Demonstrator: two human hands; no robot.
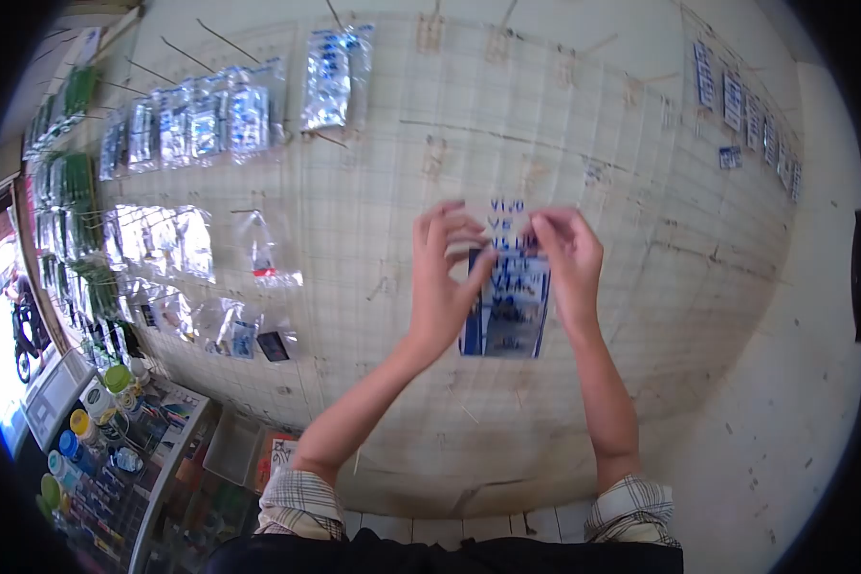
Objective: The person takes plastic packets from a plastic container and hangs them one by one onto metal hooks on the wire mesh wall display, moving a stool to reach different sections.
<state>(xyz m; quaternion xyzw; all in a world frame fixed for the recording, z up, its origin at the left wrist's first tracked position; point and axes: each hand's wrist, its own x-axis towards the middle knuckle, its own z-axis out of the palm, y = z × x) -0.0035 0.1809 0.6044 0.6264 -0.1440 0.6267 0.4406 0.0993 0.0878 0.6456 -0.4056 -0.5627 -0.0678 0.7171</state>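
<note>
In the head view, a clear plastic packet point(514, 320) with blue lettering across its upper part hangs upright in front of the wall rack. A dark blue and grey card or pouch shows through its lower part. My left hand point(442, 277) is at the packet's upper left edge, with thumb and forefinger closed on it and the other fingers loosely curled. At the upper right edge, my right hand point(572, 256) pinches the plastic between thumb and bent fingers. Whether a rack hook passes through the top of the packet is hard to make out.
The wire grid rack point(373, 201) covers the wall, with thin hooks sticking out. Bagged packets point(330, 81) hang at upper left, and more packets point(732, 100) at far right. A glass display counter point(153, 459) with several lidded jars point(86, 426) stands at lower left.
</note>
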